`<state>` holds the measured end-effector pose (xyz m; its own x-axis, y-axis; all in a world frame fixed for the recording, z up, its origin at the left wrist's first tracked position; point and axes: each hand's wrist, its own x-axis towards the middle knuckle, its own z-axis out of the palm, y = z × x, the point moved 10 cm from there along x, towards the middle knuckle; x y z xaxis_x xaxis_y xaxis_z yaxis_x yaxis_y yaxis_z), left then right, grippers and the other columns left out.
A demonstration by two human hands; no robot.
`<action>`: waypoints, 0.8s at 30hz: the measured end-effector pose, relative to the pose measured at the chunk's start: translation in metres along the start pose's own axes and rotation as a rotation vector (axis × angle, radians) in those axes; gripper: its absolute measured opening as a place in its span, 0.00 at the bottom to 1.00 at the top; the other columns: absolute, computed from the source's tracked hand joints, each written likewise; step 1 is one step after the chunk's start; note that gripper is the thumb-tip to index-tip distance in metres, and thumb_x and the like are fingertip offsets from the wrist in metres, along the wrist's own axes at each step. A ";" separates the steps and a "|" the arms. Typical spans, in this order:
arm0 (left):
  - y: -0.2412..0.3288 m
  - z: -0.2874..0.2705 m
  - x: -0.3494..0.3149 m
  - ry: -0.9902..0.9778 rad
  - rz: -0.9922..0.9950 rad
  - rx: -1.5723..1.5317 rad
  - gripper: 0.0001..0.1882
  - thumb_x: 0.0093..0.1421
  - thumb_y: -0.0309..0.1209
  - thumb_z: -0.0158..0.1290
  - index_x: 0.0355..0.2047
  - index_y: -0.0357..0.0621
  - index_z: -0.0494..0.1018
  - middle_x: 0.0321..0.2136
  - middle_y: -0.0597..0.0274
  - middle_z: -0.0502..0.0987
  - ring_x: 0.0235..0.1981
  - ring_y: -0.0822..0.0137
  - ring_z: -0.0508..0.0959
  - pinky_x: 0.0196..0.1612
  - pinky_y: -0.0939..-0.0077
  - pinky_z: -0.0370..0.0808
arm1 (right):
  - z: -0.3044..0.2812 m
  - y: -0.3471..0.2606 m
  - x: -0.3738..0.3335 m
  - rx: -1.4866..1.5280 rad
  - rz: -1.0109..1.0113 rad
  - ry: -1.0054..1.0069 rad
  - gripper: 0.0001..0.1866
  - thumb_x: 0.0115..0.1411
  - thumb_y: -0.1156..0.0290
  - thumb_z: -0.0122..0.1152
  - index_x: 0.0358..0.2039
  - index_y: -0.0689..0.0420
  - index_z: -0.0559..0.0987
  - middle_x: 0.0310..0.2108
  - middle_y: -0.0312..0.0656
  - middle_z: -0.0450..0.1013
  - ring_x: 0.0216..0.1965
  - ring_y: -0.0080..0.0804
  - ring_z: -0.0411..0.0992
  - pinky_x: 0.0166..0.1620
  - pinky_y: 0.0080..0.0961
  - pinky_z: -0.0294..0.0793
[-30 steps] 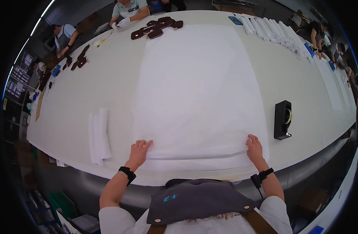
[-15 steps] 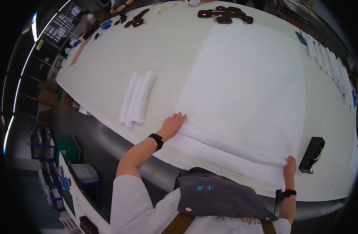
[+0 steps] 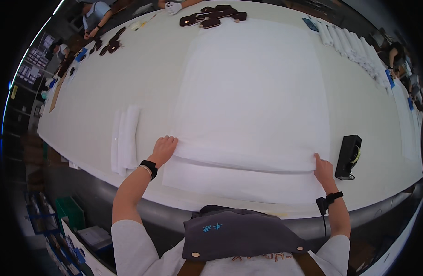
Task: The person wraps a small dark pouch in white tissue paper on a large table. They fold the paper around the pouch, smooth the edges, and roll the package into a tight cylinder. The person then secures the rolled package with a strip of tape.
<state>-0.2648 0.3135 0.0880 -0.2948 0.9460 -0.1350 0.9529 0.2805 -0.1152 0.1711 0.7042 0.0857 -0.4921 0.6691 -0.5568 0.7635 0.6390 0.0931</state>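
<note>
At the near edge of the long white table (image 3: 105,83), a large white sheet (image 3: 255,87) lies flat, its near part folded over. The left hand (image 3: 163,148) presses flat at 9 o'clock of the fold, and the right hand (image 3: 323,167) presses at 3 o'clock; both are wide apart, gripping nothing. Folded white cloths (image 3: 125,138) lie at 9 o'clock of the left hand. A black tape dispenser (image 3: 349,150) stands just beside the right hand, at 2 o'clock.

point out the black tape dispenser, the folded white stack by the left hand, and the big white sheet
black tape dispenser (image 3: 348,156), head view, top face
folded white stack (image 3: 125,138), head view, middle of stack
big white sheet (image 3: 253,92), head view, bare centre
</note>
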 end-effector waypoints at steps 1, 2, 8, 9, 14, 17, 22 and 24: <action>0.006 -0.007 0.013 0.067 0.087 0.013 0.10 0.53 0.23 0.48 0.38 0.39 0.70 0.34 0.56 0.72 0.39 0.59 0.74 0.31 0.67 0.73 | -0.006 0.000 0.011 -0.125 -0.136 0.179 0.26 0.47 0.81 0.55 0.50 0.57 0.68 0.44 0.51 0.70 0.49 0.47 0.68 0.43 0.39 0.72; 0.011 -0.018 0.026 0.133 0.169 0.032 0.08 0.53 0.22 0.48 0.35 0.39 0.70 0.36 0.55 0.71 0.41 0.59 0.73 0.32 0.68 0.74 | -0.008 -0.004 0.017 -0.256 -0.277 0.353 0.24 0.48 0.81 0.53 0.49 0.58 0.69 0.44 0.51 0.70 0.49 0.46 0.68 0.40 0.37 0.73; -0.012 -0.001 0.071 -0.046 -0.080 -0.129 0.15 0.49 0.16 0.49 0.39 0.37 0.66 0.40 0.53 0.67 0.44 0.55 0.70 0.41 0.65 0.77 | -0.048 -0.019 0.042 0.104 -0.372 0.608 0.24 0.48 0.86 0.52 0.48 0.60 0.68 0.42 0.51 0.67 0.48 0.47 0.68 0.42 0.32 0.76; -0.016 -0.006 0.072 -0.055 -0.136 -0.130 0.15 0.49 0.16 0.49 0.39 0.37 0.66 0.40 0.53 0.67 0.43 0.54 0.71 0.40 0.65 0.77 | -0.051 -0.023 0.044 0.137 -0.356 0.589 0.24 0.47 0.88 0.52 0.47 0.61 0.67 0.43 0.50 0.66 0.47 0.47 0.68 0.43 0.32 0.76; -0.018 0.000 0.076 -0.069 -0.127 0.136 0.08 0.54 0.24 0.48 0.36 0.39 0.69 0.37 0.57 0.70 0.38 0.61 0.75 0.33 0.73 0.74 | -0.034 -0.016 0.074 -0.081 -0.248 0.295 0.23 0.47 0.87 0.54 0.46 0.60 0.68 0.49 0.50 0.63 0.49 0.46 0.68 0.50 0.39 0.70; -0.010 -0.015 0.084 0.025 0.011 0.245 0.07 0.53 0.24 0.48 0.33 0.40 0.71 0.38 0.55 0.70 0.42 0.63 0.72 0.35 0.73 0.72 | -0.050 -0.032 0.061 -0.140 -0.408 0.494 0.25 0.46 0.86 0.55 0.48 0.59 0.68 0.50 0.50 0.63 0.50 0.46 0.68 0.54 0.43 0.65; -0.038 0.000 0.125 -0.146 -0.052 -0.010 0.15 0.54 0.20 0.48 0.43 0.34 0.69 0.43 0.52 0.69 0.47 0.57 0.70 0.44 0.68 0.74 | -0.085 -0.025 0.105 0.177 -0.294 0.468 0.33 0.43 0.88 0.57 0.52 0.57 0.63 0.50 0.50 0.63 0.50 0.49 0.67 0.48 0.40 0.71; -0.043 -0.001 0.132 -0.165 -0.169 -0.127 0.20 0.52 0.20 0.50 0.47 0.33 0.66 0.44 0.51 0.69 0.47 0.55 0.70 0.45 0.67 0.73 | -0.083 -0.013 0.127 0.168 -0.213 0.442 0.38 0.43 0.88 0.58 0.57 0.56 0.60 0.46 0.50 0.66 0.47 0.50 0.68 0.45 0.40 0.73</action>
<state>-0.3447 0.4267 0.0763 -0.4482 0.8476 -0.2838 0.8873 0.4603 -0.0266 0.0637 0.8121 0.0822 -0.7456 0.6508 -0.1433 0.6662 0.7328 -0.1385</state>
